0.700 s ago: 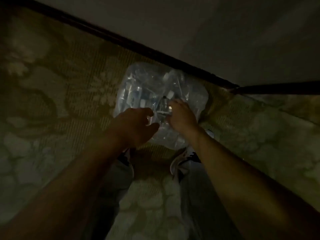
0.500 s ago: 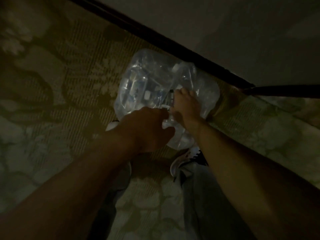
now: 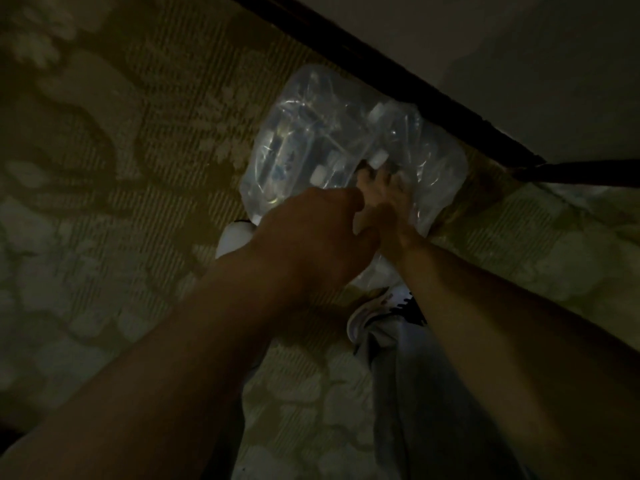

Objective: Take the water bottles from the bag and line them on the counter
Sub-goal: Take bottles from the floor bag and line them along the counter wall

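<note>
Bulging clear bag (image 3: 311, 150) of white-capped bottles (image 3: 379, 156), both hands' (image 3: 311, 233) grip unclear.

The left hand (image 3: 311, 230) covers the near edge of the clear bag (image 3: 311, 140) and part of the right hand (image 3: 381, 199), so what either hand grips cannot be told. The dim light and crumpled plastic blur the bottles (image 3: 287, 157) inside; only a few white caps (image 3: 379, 156) stand out, and their number is unclear. The left shoe (image 3: 232, 239) is mostly hidden behind the left forearm. Both arms are cut off by the near edge.
</note>
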Demonstrator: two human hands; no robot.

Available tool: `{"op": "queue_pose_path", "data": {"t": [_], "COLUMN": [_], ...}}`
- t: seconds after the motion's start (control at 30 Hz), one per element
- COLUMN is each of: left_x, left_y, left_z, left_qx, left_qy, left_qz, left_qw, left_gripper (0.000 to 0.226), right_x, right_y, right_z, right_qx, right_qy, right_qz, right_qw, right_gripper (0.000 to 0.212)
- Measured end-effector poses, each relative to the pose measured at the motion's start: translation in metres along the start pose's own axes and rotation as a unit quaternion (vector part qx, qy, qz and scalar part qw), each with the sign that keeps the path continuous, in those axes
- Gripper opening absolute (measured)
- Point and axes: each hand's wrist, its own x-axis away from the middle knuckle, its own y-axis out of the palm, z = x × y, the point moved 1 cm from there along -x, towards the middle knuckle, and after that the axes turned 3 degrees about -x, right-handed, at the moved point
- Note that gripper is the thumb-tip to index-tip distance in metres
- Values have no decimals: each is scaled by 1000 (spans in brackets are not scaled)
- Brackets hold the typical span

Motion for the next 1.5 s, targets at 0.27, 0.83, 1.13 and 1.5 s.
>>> {"op": "queue_pose_path", "data": {"t": [0.27, 0.83, 1.13, 1.5], "left_x": [2, 5, 14, 26], "left_y": [9, 13, 11, 12], "left_z": [0, 2, -8, -20], "left_qx": [-5, 35, 79, 263], "left_qy": [-8, -24, -4, -84], "left_qz": [-9, 23, 50, 117], "left_qw": [1000, 999, 996, 954], "left_gripper": [45, 45, 92, 40], "right_x": [5, 57, 119, 97], "right_y": [2, -20, -64, -39], "right_z": [23, 25, -2, -13], "right_qx": [-122, -420, -621, -695], "right_qy": [69, 46, 21, 114], "right_qz": [15, 146, 210, 65], "right_qw": [990, 895, 755, 707], "right_gripper": [79, 78, 69, 27]}}
